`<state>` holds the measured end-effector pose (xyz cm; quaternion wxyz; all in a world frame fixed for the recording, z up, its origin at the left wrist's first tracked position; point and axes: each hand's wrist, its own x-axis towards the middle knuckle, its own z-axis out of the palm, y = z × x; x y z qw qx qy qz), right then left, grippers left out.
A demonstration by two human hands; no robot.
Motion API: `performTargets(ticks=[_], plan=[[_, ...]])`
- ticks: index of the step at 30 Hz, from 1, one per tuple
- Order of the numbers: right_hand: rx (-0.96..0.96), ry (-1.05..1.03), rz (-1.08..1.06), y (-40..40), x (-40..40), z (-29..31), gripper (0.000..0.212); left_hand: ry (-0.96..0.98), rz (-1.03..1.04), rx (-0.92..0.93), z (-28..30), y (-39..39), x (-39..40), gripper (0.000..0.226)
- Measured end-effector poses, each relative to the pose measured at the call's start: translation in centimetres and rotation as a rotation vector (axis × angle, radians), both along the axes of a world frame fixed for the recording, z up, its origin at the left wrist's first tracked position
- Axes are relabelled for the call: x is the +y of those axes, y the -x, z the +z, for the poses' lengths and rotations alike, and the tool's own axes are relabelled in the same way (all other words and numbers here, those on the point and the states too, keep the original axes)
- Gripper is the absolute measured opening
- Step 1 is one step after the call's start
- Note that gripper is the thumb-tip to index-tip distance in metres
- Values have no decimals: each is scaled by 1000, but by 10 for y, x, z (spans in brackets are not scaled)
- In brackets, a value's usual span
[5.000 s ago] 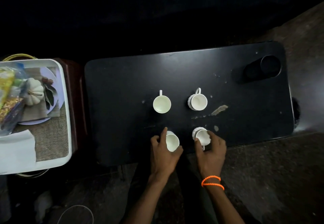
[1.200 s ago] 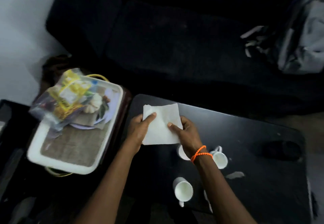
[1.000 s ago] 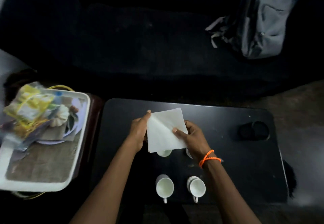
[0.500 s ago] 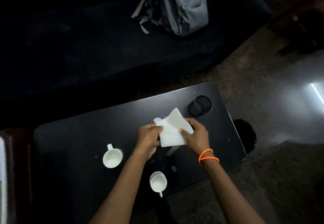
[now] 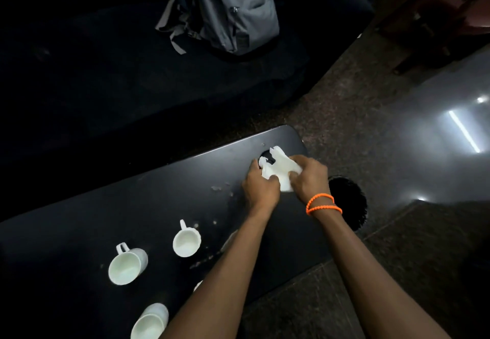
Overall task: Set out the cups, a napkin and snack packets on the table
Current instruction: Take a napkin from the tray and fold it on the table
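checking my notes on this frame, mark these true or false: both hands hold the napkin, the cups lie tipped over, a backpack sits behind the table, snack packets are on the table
1. Both hands, left hand and right hand, grip the crumpled white paper napkin. True.
2. The white ceramic cups lie tipped over. False: the visible ones stand upright on the black rectangular table.
3. A grey fabric backpack sits behind the table. True.
4. Snack packets lie on the table. False: none are visible there.

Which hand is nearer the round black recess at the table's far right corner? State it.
Left. The left hand has its fingertips at the round black recess, pressing the crumpled white paper napkin there. The right hand grips the napkin further right, apart from the recess.
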<state>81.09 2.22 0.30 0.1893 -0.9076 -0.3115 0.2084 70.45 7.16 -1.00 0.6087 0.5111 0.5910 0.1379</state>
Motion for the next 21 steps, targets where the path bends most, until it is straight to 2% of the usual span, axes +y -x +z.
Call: performTargets(ticks=[4, 7, 11, 16, 19, 21], plan=[[-42, 217, 127, -17, 25, -2, 35, 100, 42, -32, -10, -12, 5, 56], [-78, 271, 152, -27, 38, -1, 37, 138, 89, -35, -19, -17, 5, 58], [-85, 153, 101, -36, 44, -3, 43, 170, 190, -16, -33, -22, 5, 66], [-67, 97, 126, -34, 44, -18, 20, 198, 276, -11, -47, -29, 12, 73], [-20, 94, 155, -33, 46, -27, 28, 162, 301, 43, -54, -31, 20, 68], [-22, 12, 106, -33, 44, -31, 33, 160, 326, 62, -58, -31, 23, 67]])
